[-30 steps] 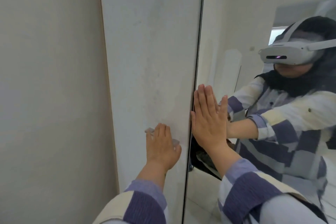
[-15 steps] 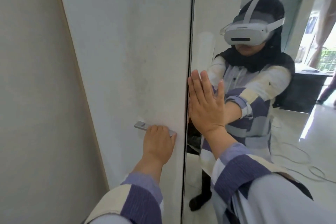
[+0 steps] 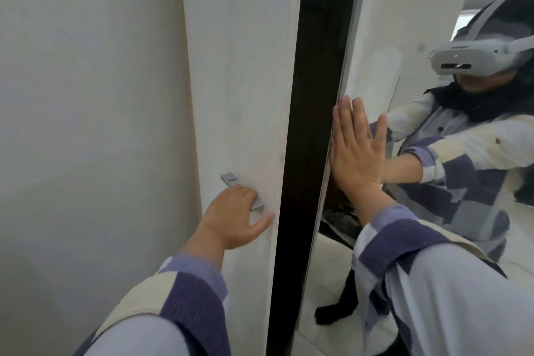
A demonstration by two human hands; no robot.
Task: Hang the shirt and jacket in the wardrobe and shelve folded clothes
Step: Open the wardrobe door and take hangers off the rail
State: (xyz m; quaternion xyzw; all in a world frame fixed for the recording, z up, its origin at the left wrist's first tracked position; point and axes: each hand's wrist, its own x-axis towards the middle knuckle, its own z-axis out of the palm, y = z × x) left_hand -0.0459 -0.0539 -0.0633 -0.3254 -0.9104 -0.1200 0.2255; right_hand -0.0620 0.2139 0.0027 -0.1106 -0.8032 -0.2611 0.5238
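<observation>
Metal handle (image 3: 242,192) on the white wardrobe door (image 3: 239,95) lies under the left hand (image 3: 234,218), fingers curled over it. Right hand (image 3: 357,153) presses flat, fingers straight, on the mirrored door (image 3: 375,23) across the dark vertical gap (image 3: 312,124). No shirt, jacket or folded clothes visible.

**Two doors with a gap between**

The left door (image 3: 239,95) has a handle (image 3: 231,179) under the left hand (image 3: 234,220). Right of the gap (image 3: 315,124) stands the mirror door (image 3: 419,23) (right hand (image 3: 357,150) flat on it). A wall (image 3: 86,124) lies furthest left.
</observation>
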